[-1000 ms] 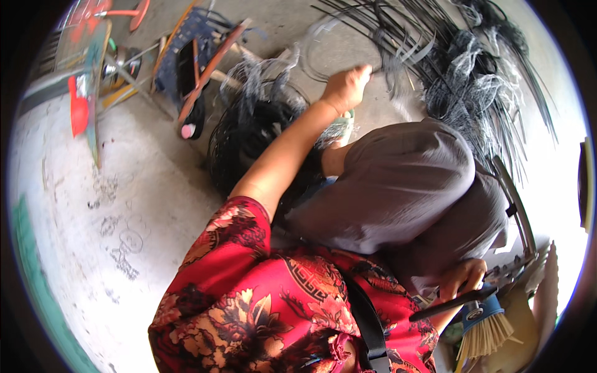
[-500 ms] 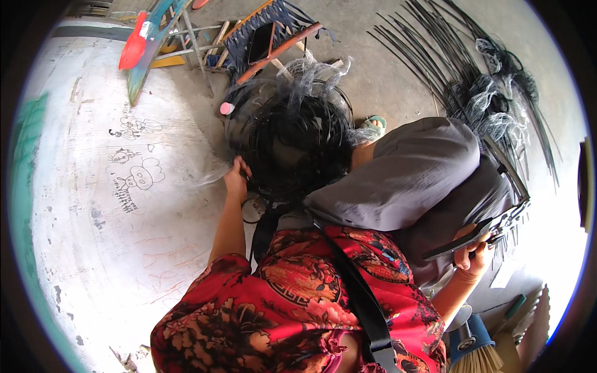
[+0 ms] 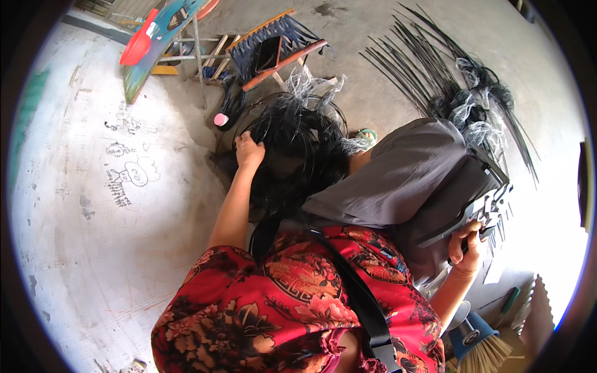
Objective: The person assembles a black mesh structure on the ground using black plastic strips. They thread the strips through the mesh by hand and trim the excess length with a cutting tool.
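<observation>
My left hand (image 3: pixel 250 153) lies against the left side of a large tangled coil of black strips (image 3: pixel 298 140), in front of my folded leg. Its fingers look apart, resting on the outer loops, with the tips partly lost among the dark strands. Off to the right, my right hand (image 3: pixel 467 248) is closed around a partly woven piece of flat black strips (image 3: pixel 457 229). From that piece, loose strip ends stick out past my fingers. Crumpled clear plastic wrap (image 3: pixel 305 87) clings to the far side of the coil.
A pink-capped container (image 3: pixel 221 119) stands left of the coil. Farther off is a strap-seated chair (image 3: pixel 273 50) with a dark phone-like object (image 3: pixel 268 53) on it. Long black strips (image 3: pixel 429 62) lie on the floor at far right. A broom (image 3: pixel 482 348) is at lower right.
My left hand has moved up and slightly right, onto the coil's side. The clear film beside it no longer shows there. My right hand keeps its hold on the woven piece, shifted slightly left.
</observation>
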Available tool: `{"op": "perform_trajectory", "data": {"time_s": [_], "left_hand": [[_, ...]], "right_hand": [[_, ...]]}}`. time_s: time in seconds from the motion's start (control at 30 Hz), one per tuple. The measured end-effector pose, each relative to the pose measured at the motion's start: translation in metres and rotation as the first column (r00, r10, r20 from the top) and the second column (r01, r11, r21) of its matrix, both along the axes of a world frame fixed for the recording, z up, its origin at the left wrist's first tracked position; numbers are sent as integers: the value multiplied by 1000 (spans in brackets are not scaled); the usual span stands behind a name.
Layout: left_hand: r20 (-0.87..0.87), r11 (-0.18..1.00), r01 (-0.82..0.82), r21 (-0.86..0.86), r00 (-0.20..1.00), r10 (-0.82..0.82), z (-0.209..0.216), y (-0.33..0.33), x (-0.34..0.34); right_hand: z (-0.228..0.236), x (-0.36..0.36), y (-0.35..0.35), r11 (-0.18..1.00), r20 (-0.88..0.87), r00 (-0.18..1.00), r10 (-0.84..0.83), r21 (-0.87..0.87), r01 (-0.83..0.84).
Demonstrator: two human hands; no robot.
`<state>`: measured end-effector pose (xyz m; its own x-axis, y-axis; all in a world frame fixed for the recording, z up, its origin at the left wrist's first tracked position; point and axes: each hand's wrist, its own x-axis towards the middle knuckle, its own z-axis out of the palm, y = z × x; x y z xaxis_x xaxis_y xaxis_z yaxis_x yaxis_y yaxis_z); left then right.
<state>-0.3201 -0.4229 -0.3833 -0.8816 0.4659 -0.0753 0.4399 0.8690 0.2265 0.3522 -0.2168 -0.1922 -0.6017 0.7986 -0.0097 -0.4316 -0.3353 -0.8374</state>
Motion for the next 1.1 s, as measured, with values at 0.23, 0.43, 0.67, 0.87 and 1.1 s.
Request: {"op": "perform_trajectory", "data": {"time_s": [0.23, 0.43, 0.67, 0.87, 1.1], "left_hand": [[-63, 857, 167, 488, 986, -157, -18, 135, -86], [-227, 928, 135, 348, 972, -57, 18, 272, -191], [-49, 997, -61, 37, 997, 63, 30, 404, -257], [243, 998, -60, 29, 969, 51, 33, 451, -272], [144, 974, 95, 207, 981, -127, 22, 431, -298]], "right_hand": [[-4, -4, 0, 994, 53, 994, -96, -44, 99], [-4, -4, 17, 983, -3, 994, -105, -152, 103], [-17, -34, 91, 964, 24, 986, -168, -204, 169], [4, -37, 110, 929, -61, 994, -90, -366, 62], [5, -38, 111, 932, -141, 987, -79, -361, 23]]}}
